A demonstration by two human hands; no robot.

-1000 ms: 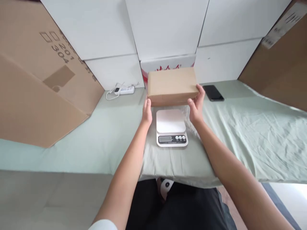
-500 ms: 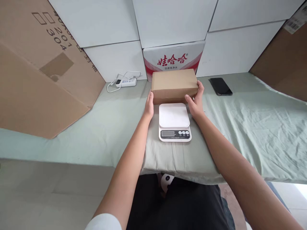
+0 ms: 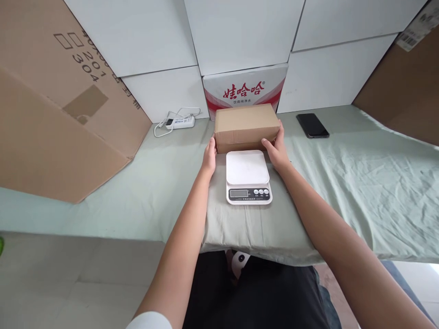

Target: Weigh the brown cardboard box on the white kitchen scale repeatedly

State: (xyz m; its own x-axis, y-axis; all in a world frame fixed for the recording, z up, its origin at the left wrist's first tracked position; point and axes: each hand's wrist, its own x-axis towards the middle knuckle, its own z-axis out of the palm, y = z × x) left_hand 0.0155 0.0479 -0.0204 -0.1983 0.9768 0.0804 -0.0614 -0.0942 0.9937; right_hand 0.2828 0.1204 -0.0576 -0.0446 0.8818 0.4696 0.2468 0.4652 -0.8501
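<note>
A closed brown cardboard box [image 3: 247, 121] is held between my two hands, just behind a white kitchen scale [image 3: 247, 168]. My left hand [image 3: 209, 155] presses against the box's left side, its fingers partly hidden. On the right end, my right hand [image 3: 277, 145] grips the box, with the thumb on its front face and the fingers round the side. Nothing lies on the scale's plate, and its display looks blank. Whether the box rests on the cloth or hangs slightly above it, I cannot tell.
Behind the box stands a white-and-red printed carton [image 3: 245, 87]. A power strip with a white cable [image 3: 180, 121] lies at the back left, a black phone [image 3: 312, 125] at the back right. Large cardboard pieces [image 3: 68, 132] flank the green cloth [image 3: 360, 192].
The camera view has shifted slightly. Both hands stay on the box, which keeps nearly the same place behind the scale.
</note>
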